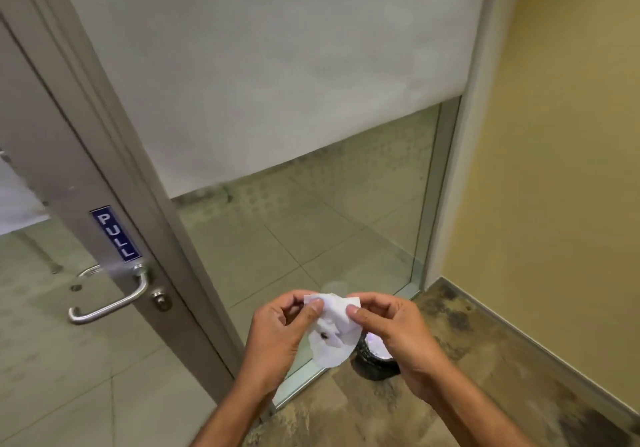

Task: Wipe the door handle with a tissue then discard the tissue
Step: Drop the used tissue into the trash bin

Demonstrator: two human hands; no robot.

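Note:
A white tissue [330, 334] hangs between my two hands at the lower middle, with a small dark spot near its centre. My left hand [278, 334] pinches its upper left corner and my right hand [391, 329] pinches its upper right corner. The silver lever door handle [107, 304] sticks out from the grey metal door frame at the left, well to the left of my hands and untouched. Below the tissue, partly hidden by my right hand, stands a small dark waste bin [375, 365] on the floor.
A blue PULL sign [116, 233] sits above the handle, and a round lock [161, 299] is beside it. A glass panel [311, 225] with frosted upper half fills the middle. A yellow wall [561, 169] rises at the right over brown mottled floor [485, 377].

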